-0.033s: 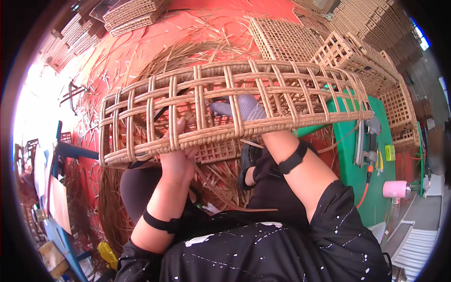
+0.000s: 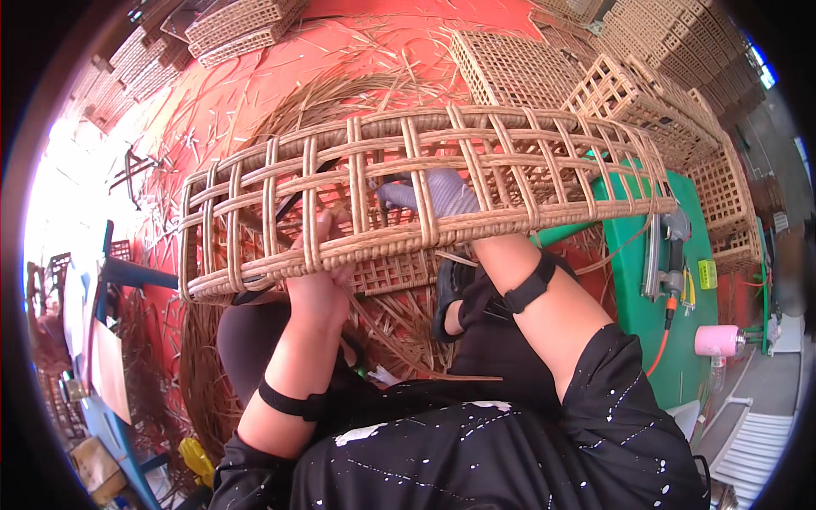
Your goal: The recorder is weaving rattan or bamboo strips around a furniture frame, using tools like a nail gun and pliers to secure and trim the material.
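Note:
A long woven wicker basket [image 2: 387,239] with an open lattice side lies tilted across my lap. Around its near rim my left hand [image 2: 321,287] is closed, with fingertips showing through the lattice. My right hand [image 2: 446,195], in a grey glove, reaches over that rim into the basket. Its fingers bend together toward my left hand; strands partly cover them, and what they pinch, if anything, I cannot make out. A loose wicker strand [image 2: 399,364] hangs below the basket between my legs.
On a green bench [image 2: 637,323] to the right lies a pneumatic gun [image 2: 674,246] with an orange hose. A pink bottle [image 2: 716,340] is beyond it. Wicker baskets [image 2: 514,72] stand at the back. Loose strands [image 2: 340,93] litter the red floor. A blue frame [image 2: 140,274] stands left.

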Motion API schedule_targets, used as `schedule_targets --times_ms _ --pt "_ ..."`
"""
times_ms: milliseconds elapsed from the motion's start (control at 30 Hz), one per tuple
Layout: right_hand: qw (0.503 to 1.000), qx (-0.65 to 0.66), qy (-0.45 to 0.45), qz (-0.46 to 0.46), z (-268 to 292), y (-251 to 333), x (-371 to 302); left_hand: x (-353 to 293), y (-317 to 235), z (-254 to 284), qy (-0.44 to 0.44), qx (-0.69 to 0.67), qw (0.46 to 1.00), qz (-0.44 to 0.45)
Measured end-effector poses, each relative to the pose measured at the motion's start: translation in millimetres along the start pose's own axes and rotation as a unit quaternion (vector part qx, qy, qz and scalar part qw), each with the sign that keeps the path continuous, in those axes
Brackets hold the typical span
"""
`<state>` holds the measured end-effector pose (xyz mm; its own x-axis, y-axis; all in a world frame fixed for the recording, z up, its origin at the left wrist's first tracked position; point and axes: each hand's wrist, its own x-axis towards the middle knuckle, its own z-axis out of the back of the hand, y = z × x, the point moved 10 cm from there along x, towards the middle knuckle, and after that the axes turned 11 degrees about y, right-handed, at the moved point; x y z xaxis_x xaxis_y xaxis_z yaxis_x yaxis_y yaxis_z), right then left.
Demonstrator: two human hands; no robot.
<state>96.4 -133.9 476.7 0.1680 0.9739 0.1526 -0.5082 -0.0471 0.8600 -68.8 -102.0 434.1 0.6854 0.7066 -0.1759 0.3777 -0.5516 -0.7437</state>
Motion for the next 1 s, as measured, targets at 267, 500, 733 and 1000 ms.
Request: schedule_targets --times_ms 267,500,733,1000 --pt "0.990 -0.136 -0.019 0.025 -16.3 -8.1 13.8 15.1 -35.8 18.6 0.033 -0.004 0.994 -0.104" --pt "0.952 -0.254 -0.135 0.103 6.6 16.5 -0.6 -46.2 -34.5 -86.3 0.152 0.613 0.715 -0.299" --pt "0.992 -0.101 0.043 -0.068 -20.5 -14.7 13.8 9.4 -16.9 -48.6 0.030 0.527 0.830 -0.180" --pt "0.999 -0.024 0.028 -0.013 -22.7 -24.2 15.8 26.4 8.4 -42.0 0.024 0.388 0.912 -0.132"
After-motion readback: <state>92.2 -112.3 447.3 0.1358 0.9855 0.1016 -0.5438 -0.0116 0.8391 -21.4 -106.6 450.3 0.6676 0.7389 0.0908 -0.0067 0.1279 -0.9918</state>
